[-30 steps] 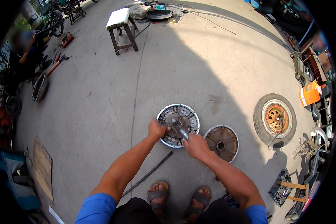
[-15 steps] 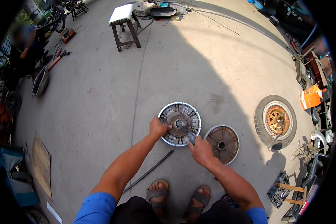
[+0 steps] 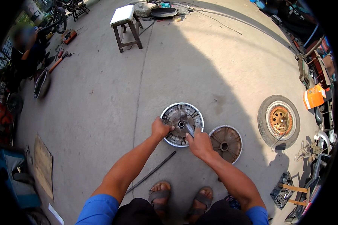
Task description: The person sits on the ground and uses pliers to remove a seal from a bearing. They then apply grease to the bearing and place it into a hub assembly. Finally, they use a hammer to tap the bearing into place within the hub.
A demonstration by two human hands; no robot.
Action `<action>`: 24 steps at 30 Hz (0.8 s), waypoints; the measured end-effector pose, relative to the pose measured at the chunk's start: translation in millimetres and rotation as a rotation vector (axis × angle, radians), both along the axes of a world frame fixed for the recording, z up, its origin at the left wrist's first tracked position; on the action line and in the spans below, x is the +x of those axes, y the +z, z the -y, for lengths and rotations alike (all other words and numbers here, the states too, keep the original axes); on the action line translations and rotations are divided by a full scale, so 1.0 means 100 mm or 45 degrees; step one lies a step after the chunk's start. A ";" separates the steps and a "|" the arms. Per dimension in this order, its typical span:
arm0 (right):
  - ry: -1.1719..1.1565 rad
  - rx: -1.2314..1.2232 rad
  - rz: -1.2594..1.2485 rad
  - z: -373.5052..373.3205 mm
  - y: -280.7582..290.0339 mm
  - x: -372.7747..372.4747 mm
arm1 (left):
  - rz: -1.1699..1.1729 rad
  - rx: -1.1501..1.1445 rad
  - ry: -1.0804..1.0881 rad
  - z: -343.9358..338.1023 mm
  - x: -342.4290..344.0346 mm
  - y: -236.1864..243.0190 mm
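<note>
A round metal wheel hub (image 3: pixel 193 122) with a bright rim and a ribbed inside lies on the concrete before me. My left hand (image 3: pixel 161 128) grips its left edge, thumb over the inner face. In my right hand (image 3: pixel 201 143) is a hammer (image 3: pixel 190 129), held by its grey handle. The hammer's head is over the hub, just above the centre hole; whether it touches cannot be made out. A brown, rusty round cover (image 3: pixel 229 145) with a hole in its middle lies to the right of the hub. Toward my feet lies a dark rod (image 3: pixel 154 171).
A tyred wheel (image 3: pixel 264 129) lies at right, near an orange box (image 3: pixel 314 96) and a crate of parts (image 3: pixel 281 195). A white-topped stool (image 3: pixel 123 15) stands far ahead. At left are a flat board (image 3: pixel 43 165) and, farther off, another person (image 3: pixel 24 56) seated by tools.
The hammer's head has shifted away from me and a little left over the hub, uncovering the centre hole. My left hand keeps its place on the rim.
</note>
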State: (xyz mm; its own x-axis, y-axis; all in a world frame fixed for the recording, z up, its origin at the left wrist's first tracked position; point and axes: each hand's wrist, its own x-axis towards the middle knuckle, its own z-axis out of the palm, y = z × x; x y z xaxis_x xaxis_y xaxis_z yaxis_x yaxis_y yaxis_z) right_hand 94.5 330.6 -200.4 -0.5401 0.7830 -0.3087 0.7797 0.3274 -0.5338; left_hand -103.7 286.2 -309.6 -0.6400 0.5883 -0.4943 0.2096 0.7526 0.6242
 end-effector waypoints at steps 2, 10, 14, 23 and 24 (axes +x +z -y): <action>-0.024 -0.012 0.004 0.01 -0.11 0.12 | -0.003 0.003 0.000 -0.02 0.02 0.02; 0.004 -0.030 0.066 0.19 -0.15 0.32 | -0.018 -0.010 0.002 -0.06 0.03 0.08; 0.157 -0.029 0.074 0.07 -0.10 0.25 | 0.002 -0.010 0.015 0.01 0.03 0.03; 0.126 -0.021 0.050 -0.16 -0.13 0.07 | 0.024 0.024 0.013 0.01 0.00 -0.04; 0.032 -0.007 0.016 -0.13 -0.12 0.09 | 0.018 0.034 -0.004 -0.02 -0.01 -0.04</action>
State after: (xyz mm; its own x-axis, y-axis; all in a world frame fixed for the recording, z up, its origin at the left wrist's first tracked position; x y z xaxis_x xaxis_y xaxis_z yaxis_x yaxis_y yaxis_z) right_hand 103.4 343.9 -211.9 -0.5559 0.7672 -0.3199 0.7776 0.3440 -0.5263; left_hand -104.6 288.1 -313.8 -0.6314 0.6032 -0.4873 0.2028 0.7350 0.6470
